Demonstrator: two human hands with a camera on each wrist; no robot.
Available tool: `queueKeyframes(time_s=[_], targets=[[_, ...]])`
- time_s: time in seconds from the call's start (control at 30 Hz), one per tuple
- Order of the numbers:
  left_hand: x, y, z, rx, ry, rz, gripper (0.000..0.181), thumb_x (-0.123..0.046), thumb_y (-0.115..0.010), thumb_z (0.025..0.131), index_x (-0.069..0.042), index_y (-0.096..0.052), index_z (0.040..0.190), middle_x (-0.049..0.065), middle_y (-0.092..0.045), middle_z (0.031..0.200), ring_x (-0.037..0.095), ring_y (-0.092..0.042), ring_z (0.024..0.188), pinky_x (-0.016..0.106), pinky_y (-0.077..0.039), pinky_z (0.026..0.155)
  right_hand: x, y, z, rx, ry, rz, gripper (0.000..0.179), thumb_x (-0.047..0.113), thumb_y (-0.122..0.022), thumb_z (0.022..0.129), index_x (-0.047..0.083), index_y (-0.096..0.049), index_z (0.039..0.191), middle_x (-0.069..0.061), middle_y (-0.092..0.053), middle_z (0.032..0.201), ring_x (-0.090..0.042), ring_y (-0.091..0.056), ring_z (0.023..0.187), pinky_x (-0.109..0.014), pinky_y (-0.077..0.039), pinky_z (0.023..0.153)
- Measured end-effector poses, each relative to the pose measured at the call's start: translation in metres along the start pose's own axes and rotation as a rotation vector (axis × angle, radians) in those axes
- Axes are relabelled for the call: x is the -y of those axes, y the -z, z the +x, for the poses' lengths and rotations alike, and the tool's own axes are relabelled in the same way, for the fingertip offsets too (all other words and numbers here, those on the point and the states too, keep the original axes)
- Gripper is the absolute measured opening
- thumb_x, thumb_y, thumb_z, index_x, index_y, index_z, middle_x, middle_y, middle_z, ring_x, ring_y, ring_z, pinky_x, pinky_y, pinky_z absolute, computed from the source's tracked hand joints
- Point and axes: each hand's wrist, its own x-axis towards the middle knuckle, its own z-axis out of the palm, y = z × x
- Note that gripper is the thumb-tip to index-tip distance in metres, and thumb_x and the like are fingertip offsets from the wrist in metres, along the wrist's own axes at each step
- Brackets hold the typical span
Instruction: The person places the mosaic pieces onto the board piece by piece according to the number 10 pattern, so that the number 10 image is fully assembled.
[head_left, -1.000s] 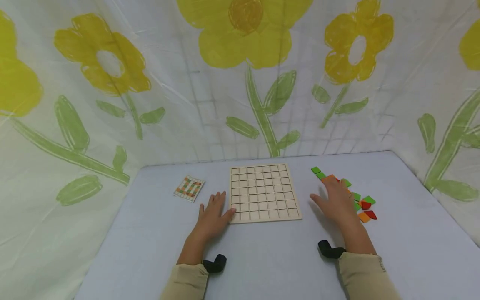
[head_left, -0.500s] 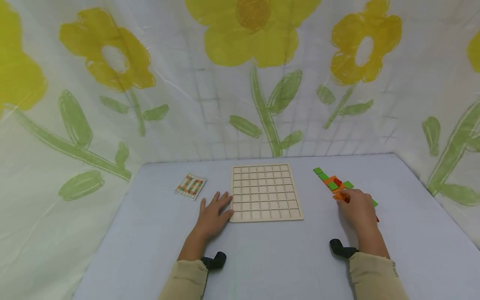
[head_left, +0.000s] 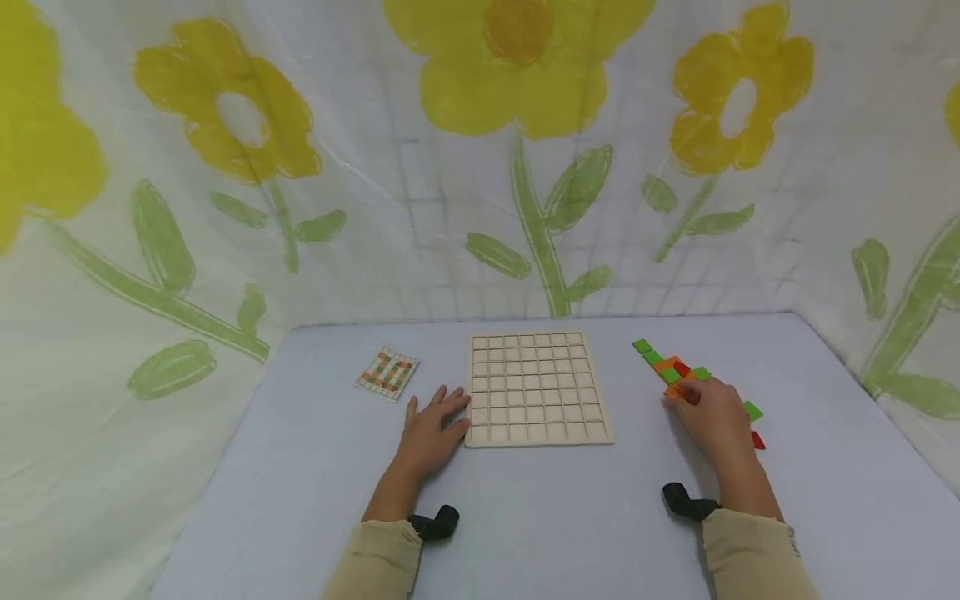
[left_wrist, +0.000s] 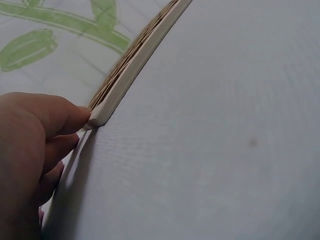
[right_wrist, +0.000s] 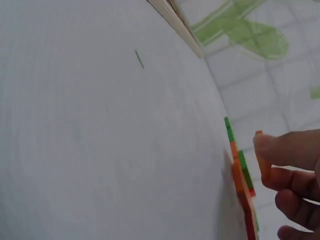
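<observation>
A wooden grid board (head_left: 536, 388) lies flat in the middle of the table. My left hand (head_left: 431, 435) rests at its lower left side with fingers fairly straight, and in the left wrist view the thumb (left_wrist: 70, 116) touches the board's corner. Over on the right, my right hand (head_left: 716, 423) pinches an orange tile (right_wrist: 263, 162) between thumb and fingers, just above the loose tiles. That scatter includes a green tile (head_left: 642, 345) at its far end and a red tile (head_left: 758, 440) at its near end. The hand covers part of the scatter.
A small card (head_left: 387, 373) printed with a coloured grid pattern lies left of the board. The white table (head_left: 555, 525) ends at the back against a hanging cloth (head_left: 360, 275) painted with yellow flowers.
My right hand has drawn back to the right and nearer, and its fingers have closed from spread to a pinch on an orange tile. The left hand stays by the board.
</observation>
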Motion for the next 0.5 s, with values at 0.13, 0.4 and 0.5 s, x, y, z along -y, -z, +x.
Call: queueKeyframes(time_s=[0.13, 0.4, 0.5], targets=[[0.002, -0.002, -0.001, -0.018, 0.014, -0.015, 0.041, -0.03, -0.063, 0.095, -0.019, -0.061, 0.134, -0.005, -0.051, 0.147, 0.023, -0.033, 0.147, 0.056, 0.004, 0.122, 0.027, -0.014, 0.013, 0.094, 0.01, 0.087, 0.042, 0.027, -0.071, 0.091, 0.005, -0.066, 0.126, -0.018, -0.065, 0.115, -0.03, -0.056, 0.096, -0.032, -0.05, 0.069], [0.005, -0.008, -0.004, -0.032, 0.043, -0.026, 0.039, -0.028, -0.065, 0.094, -0.019, -0.064, 0.132, -0.005, -0.053, 0.145, 0.023, -0.035, 0.146, 0.056, 0.003, 0.123, 0.092, -0.058, 0.069, 0.322, 0.191, 0.141, 0.037, 0.024, -0.069, 0.092, 0.01, -0.067, 0.126, -0.011, -0.065, 0.119, -0.026, -0.058, 0.094, -0.035, -0.052, 0.071], [0.005, -0.009, -0.005, -0.027, 0.038, -0.025, 0.039, -0.028, -0.065, 0.093, -0.019, -0.064, 0.132, -0.005, -0.053, 0.145, 0.023, -0.035, 0.146, 0.056, 0.003, 0.123, 0.107, -0.071, 0.085, 0.373, 0.211, 0.133, 0.037, 0.021, -0.067, 0.093, 0.009, -0.065, 0.129, -0.012, -0.062, 0.126, -0.031, -0.059, 0.108, -0.043, -0.054, 0.085]])
